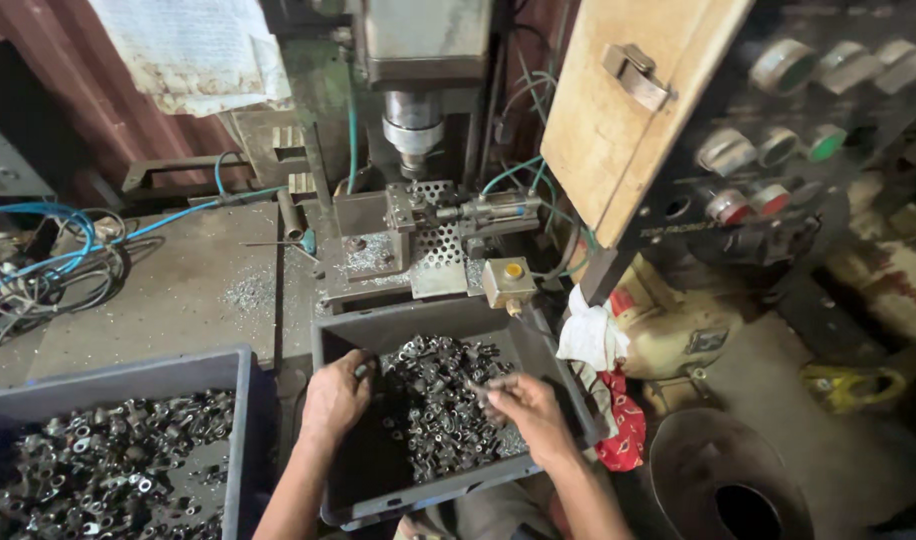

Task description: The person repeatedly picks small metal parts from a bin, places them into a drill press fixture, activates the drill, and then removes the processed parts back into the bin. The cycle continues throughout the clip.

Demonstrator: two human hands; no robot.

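**Hands sorting small metal parts in a grey bin**

Machinery is standing at the back of the bench (178,290), a drill press (415,120) rising over a perforated fixture (436,235). At the bench's front left corner, a grey crate (240,430) is lying heaped with metal parts. Beside it, at the front edge, the grey bin (538,345) is holding a pile of small metal parts (438,410). The left hand (336,398) is curling loosely onto the pile's left side; the right hand (528,408) is pinching one part (485,388) between fingertips.
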